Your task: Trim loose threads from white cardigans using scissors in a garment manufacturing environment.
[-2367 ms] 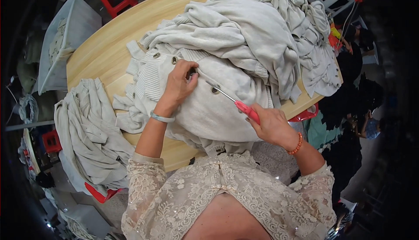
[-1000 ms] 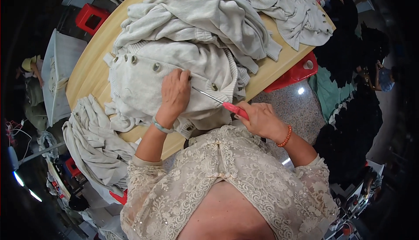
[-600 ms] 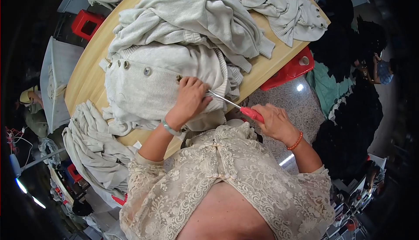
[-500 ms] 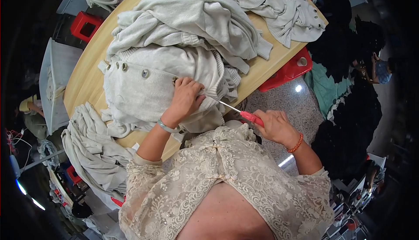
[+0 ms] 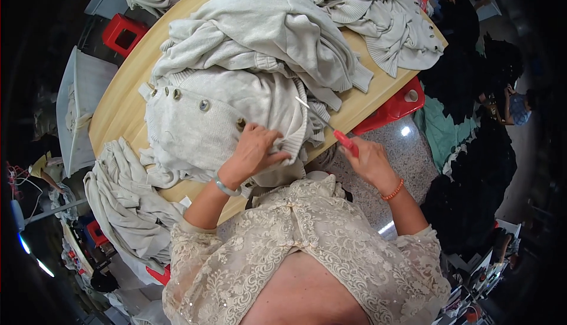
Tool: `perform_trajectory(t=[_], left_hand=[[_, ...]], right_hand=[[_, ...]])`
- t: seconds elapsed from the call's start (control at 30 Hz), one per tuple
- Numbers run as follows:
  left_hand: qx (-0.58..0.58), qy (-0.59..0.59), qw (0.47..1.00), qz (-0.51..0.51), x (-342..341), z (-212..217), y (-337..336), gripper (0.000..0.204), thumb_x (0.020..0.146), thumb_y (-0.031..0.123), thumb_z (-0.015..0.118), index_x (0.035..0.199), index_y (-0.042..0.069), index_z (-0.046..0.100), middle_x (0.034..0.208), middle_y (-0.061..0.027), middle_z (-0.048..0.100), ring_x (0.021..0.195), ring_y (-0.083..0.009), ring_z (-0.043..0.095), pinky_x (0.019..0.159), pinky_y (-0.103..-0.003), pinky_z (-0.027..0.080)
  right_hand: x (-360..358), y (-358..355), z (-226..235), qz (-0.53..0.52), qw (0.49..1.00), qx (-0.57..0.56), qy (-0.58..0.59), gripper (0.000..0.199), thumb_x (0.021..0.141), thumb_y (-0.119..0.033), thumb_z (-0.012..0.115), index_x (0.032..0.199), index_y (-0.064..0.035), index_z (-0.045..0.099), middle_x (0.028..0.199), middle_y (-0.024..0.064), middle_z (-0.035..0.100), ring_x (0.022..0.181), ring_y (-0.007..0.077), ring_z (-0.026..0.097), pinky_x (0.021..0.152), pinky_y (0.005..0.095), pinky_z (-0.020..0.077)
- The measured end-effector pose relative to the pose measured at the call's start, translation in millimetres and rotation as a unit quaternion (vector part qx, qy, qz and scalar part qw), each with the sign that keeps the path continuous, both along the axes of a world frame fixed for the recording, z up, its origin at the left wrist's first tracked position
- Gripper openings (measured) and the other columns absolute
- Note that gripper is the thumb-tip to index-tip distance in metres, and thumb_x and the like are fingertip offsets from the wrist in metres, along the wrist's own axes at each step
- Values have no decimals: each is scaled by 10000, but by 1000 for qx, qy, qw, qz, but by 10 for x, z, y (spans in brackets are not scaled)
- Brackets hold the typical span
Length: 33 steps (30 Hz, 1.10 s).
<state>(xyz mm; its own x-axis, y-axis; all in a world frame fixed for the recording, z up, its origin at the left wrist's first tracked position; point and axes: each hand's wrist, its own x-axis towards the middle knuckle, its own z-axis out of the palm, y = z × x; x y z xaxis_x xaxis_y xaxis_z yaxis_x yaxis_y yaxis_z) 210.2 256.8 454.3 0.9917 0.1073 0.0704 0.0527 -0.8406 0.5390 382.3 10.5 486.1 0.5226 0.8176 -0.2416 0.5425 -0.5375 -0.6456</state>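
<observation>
A pale grey knitted cardigan [image 5: 183, 139] with a row of dark buttons [image 5: 204, 105] lies spread on the table in front of me. My left hand [image 5: 255, 150] rests on its lower right part, just below the button nearest me. Thumb and fingers are apart there, with no fabric visibly pinched. To the right, my right hand [image 5: 369, 162] is closed round the handle of a red-handled tool with a thin metal shaft [image 5: 344, 141], much like a screwdriver. Its shaft points up and left, and the bright tip is at the cardigan's ribbed edge; whether they touch I cannot tell.
More pale knitwear [image 5: 248, 29] is heaped behind the cardigan on the curved wooden table [image 5: 121, 112]. Another pile [image 5: 130, 201] hangs at the near left. A red stool [image 5: 393, 109] with a cup stands by the right edge, beside dark cloth [image 5: 460, 189] on the floor.
The tool's tip has swung up and away from beside my left hand toward the ribbed edge. My right hand has risen slightly, and my left thumb has spread from the fingers.
</observation>
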Motion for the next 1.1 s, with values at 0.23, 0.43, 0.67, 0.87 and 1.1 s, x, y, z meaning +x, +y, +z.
perform_trajectory(t=[0.23,0.43,0.67,0.87,1.1], left_hand=[[-280,133,950,-31,-861,1206,137,109,775,191,775,810,97,734,692,-37,647,653,-226,570,648,-355,435],[-548,95,824,-107,-1627,1660,-26,78,810,106,763,844,41,738,727,-56,668,620,-215,566,667,-335,425],[-514,32,822,245,-2744,1589,-81,200,749,152,796,748,-21,695,695,-39,669,603,-146,588,670,-307,451],[-330,-4,796,507,-2911,868,277,390,832,180,729,1142,-21,603,1040,-84,643,958,-151,604,880,-301,469],[-281,-67,895,341,-1723,943,733,1042,625,277,864,1478,97,292,1373,-170,369,1257,-275,401,1019,-392,385]], right_hand=[[218,709,-332,-92,986,82,116,380,890,-369,650,780,-6,679,628,154,638,607,300,659,585,388,496],[-97,1881,-371,-92,955,167,228,457,847,-403,709,762,42,651,556,80,554,536,111,469,529,339,417],[-462,2118,-174,-5,957,272,96,221,848,-155,662,746,23,581,543,122,494,485,167,445,489,348,377],[-1496,2169,687,276,874,375,141,116,749,-86,680,843,-41,630,758,151,650,649,325,637,569,370,493],[-2081,2072,551,492,829,209,166,155,750,-102,625,831,9,554,742,197,633,722,396,637,657,473,500]])
